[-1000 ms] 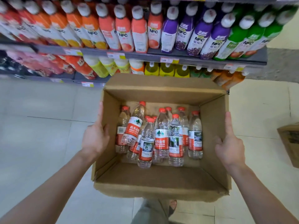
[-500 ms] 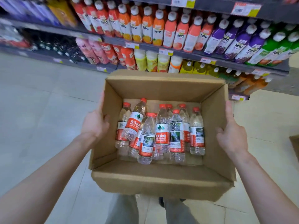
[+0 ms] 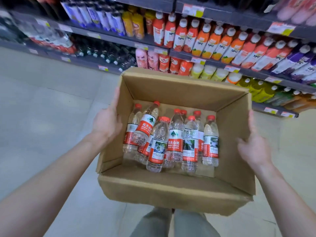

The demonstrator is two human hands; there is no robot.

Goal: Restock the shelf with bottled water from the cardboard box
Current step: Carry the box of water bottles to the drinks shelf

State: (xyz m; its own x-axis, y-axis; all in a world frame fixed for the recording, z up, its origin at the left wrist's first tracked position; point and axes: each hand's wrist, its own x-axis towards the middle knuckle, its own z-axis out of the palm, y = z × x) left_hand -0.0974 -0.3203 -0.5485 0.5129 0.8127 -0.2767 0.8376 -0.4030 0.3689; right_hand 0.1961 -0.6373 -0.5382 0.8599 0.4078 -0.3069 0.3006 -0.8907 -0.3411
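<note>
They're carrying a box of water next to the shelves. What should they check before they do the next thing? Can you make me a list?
1. Grip on the cardboard box: ok. The left hand holds its left wall and the right hand holds its right wall.
2. Water bottles inside: ok. Red-capped ones are in it.
3. All upright: not ok. One leaning bottle rests tilted across its neighbours.
4. Right shelf spot: cannot tell. The shelf straight ahead holds NFC juice bottles, and the shelves to the left are blurred.
5. Floor under the box: cannot tell, because the box hides it.
</note>
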